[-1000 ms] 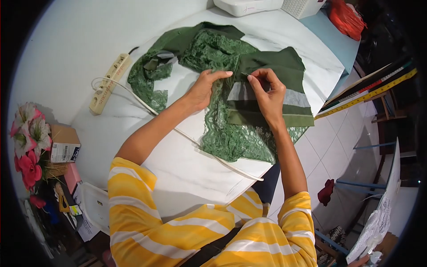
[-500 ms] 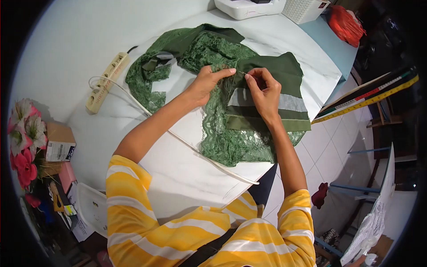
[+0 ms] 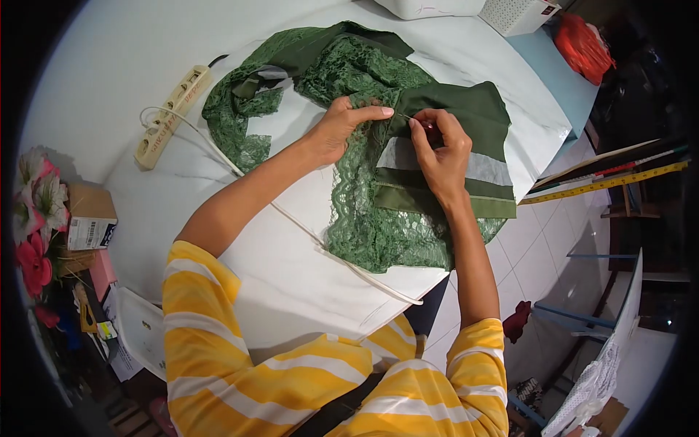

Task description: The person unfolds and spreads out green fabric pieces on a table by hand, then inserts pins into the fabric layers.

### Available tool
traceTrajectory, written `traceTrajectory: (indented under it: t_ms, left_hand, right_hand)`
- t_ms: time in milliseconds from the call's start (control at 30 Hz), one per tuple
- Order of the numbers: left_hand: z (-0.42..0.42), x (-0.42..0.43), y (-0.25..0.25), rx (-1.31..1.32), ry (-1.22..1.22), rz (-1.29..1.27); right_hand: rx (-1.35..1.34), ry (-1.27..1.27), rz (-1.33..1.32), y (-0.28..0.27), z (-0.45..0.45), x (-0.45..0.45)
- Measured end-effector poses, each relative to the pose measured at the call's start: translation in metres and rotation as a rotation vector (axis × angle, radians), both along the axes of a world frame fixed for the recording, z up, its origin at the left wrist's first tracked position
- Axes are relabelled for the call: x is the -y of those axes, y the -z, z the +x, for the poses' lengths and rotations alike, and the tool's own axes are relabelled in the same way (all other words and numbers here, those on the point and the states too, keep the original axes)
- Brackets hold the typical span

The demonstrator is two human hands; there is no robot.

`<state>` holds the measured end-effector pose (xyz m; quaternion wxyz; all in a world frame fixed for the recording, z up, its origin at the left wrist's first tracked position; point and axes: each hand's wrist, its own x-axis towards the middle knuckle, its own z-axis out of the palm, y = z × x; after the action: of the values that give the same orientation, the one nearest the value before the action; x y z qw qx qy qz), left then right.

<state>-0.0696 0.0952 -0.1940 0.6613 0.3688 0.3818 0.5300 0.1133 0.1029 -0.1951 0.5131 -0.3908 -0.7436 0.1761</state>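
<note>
A green garment [image 3: 451, 105] of lace and plain cloth lies spread over the white table. My left hand [image 3: 341, 131] pinches the lace fabric [image 3: 357, 178] near its join with the plain cloth, thumb stretched along the top. Just to the right, my right hand [image 3: 445, 149] is closed around a small tool that looks like a seam ripper [image 3: 431, 132]. It has a dark red handle, mostly hidden in the palm, and a thin metal tip pointing at my left thumb. A grey strip [image 3: 484, 167] crosses the plain cloth below.
On the left lies a power strip [image 3: 171, 116], its white cable [image 3: 291, 227] crossing the table toward the front edge. A white basket [image 3: 518, 16] and a red plastic bag [image 3: 582, 49] are at the back right. A yellow measuring tape [image 3: 611, 182] is beyond the table's right edge.
My right hand has shifted slightly right and down, and more of the dark red handle shows in it. The left hand keeps its pinch on the lace. The camera view has moved a little.
</note>
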Motion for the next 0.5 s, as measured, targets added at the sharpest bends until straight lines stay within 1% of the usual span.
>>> traceTrajectory:
  t_ms: [500]
  left_hand:
    - [-0.0005,-0.0023,0.0047,0.028,0.002,0.008]
  right_hand:
    - [0.039,0.024,0.045,-0.0005,-0.0013,0.0031]
